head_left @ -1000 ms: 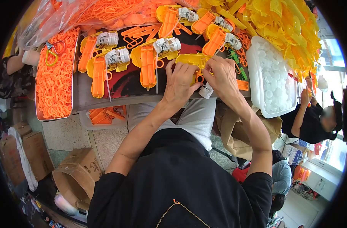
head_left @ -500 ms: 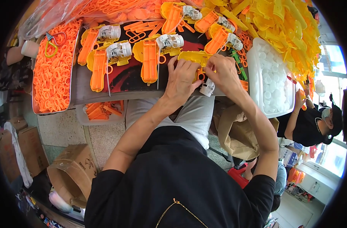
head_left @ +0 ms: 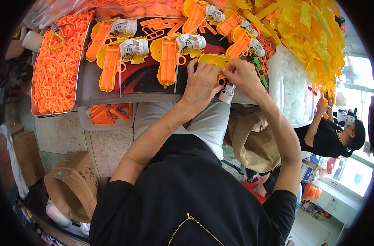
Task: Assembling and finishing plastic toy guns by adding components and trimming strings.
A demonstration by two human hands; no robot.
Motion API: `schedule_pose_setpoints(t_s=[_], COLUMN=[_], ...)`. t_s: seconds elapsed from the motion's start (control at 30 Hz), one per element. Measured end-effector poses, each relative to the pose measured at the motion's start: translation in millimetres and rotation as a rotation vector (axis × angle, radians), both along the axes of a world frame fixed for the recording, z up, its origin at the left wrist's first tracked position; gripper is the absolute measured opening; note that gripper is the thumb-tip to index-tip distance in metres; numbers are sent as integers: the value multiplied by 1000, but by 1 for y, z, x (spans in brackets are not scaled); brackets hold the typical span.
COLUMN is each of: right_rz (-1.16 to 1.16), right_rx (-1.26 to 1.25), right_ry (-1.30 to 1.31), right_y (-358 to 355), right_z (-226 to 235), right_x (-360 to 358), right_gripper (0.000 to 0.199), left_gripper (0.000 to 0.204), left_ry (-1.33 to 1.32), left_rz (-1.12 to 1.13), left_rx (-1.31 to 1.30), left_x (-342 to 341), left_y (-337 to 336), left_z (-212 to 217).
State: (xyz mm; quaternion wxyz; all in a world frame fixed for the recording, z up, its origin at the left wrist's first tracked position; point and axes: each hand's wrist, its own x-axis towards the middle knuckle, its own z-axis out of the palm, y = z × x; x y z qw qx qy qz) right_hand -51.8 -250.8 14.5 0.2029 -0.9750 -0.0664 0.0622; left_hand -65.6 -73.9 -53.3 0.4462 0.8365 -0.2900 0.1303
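Note:
At the table's front edge, my left hand [head_left: 201, 85] is closed round a yellow toy gun half-shell [head_left: 215, 60], its fingers lying over the near side. My right hand [head_left: 245, 78] is pinched at the right end of that shell; what its fingertips hold is hidden. A white cylindrical unit [head_left: 227, 94] hangs just below, between the hands. An orange ring trigger [head_left: 221, 81] shows beside my left thumb. Left of my hands lie partly assembled toy guns, such as one with an orange grip [head_left: 167, 64], a yellow shell and a white wired unit [head_left: 191, 42].
A tray of orange rings [head_left: 55, 84] with snips [head_left: 57, 36] on top stands at left. At right are a white tub of translucent caps [head_left: 293, 88] and a yellow shell pile [head_left: 301, 28]. A green tool [head_left: 259, 70] lies nearby. Beyond sits another person [head_left: 338, 135].
The whole view has shifted slightly. My hands stay at the same shell; my right fingertips have drawn together more over its end, and the white unit below has turned a little.

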Motion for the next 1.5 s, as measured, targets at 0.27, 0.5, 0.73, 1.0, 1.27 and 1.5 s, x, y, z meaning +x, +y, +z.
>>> schedule_pose_setpoints(t_s=[0.27, 0.5, 0.73, 1.0, 1.27, 1.5], right_rz=[-82, -47, -306, -113, -207, -248], right_rx=[297, 448, 329, -271, 18, 177], right_ry=[369, 361, 25, -275, -133, -220], right_y=[-33, -40, -16, -75, -78, -75], right_z=[-3, -21, 34, -1, 20, 48], right_x=[23, 20, -46, -98, -94, -92], right_gripper=[27, 28, 26, 44, 37, 41], left_gripper=[46, 44, 40, 17, 17, 17], left_ry=[3, -5, -78, -96, -105, -101], left_rz=[19, -25, -91, 157, 224, -24], left_rx=[20, 139, 219, 193, 345, 77], left_x=[-1, 7, 16, 15, 14, 1], left_y=[2, 5, 18, -18, -37, -33], left_z=[-1, 2, 6, 13, 11, 32])
